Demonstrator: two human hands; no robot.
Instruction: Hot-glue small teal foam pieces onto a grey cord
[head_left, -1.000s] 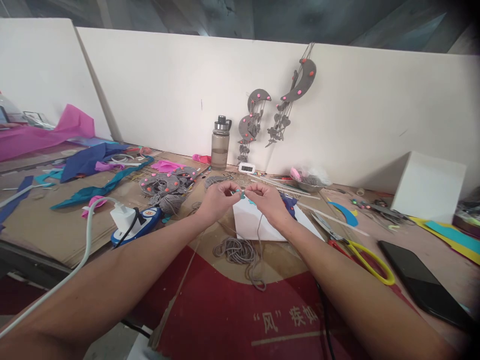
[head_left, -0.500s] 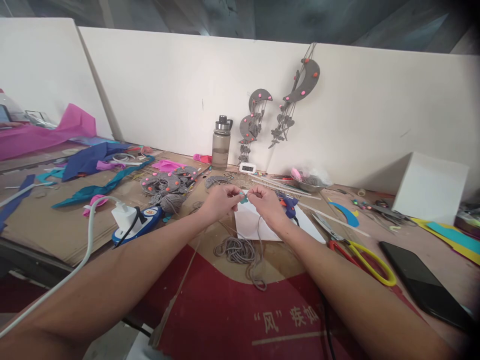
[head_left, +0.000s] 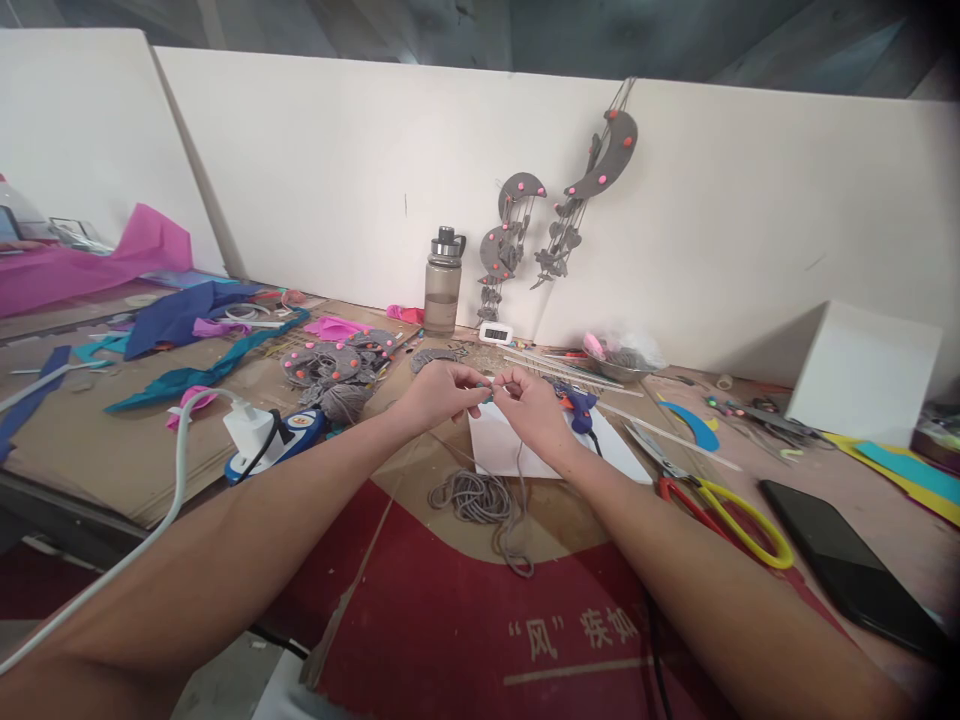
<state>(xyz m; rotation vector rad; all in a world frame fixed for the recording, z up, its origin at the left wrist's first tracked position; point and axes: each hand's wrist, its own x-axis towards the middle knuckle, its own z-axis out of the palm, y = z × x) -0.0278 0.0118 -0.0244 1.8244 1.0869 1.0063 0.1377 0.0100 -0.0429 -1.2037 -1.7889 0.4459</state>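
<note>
My left hand (head_left: 445, 394) is closed in a pinch on a small teal piece (head_left: 489, 399), mostly covered by the fingertips. Right beside it, my right hand (head_left: 529, 402) pinches grey yarn, its fingertips meeting those of the left. A strand of the grey yarn (head_left: 520, 462) hangs below the right hand to a loose coil (head_left: 474, 497) on the cardboard. Under the hands lies a white sheet (head_left: 510, 455). A blue glue gun (head_left: 581, 408) rests on that sheet, just past the right hand.
Scissors (head_left: 742, 520) and a black phone (head_left: 844, 560) lie to the right. At left stand a power strip with a white plug (head_left: 251, 435), and decorated grey pieces (head_left: 322, 365). A bottle (head_left: 442, 285) and small timer (head_left: 496, 333) stand behind. Grey moon hangings (head_left: 611, 155) hang on the white board.
Both hands stay together over the white sheet, and the fingertips have shifted slightly around the teal piece, which now shows less. The view has tilted a little.
</note>
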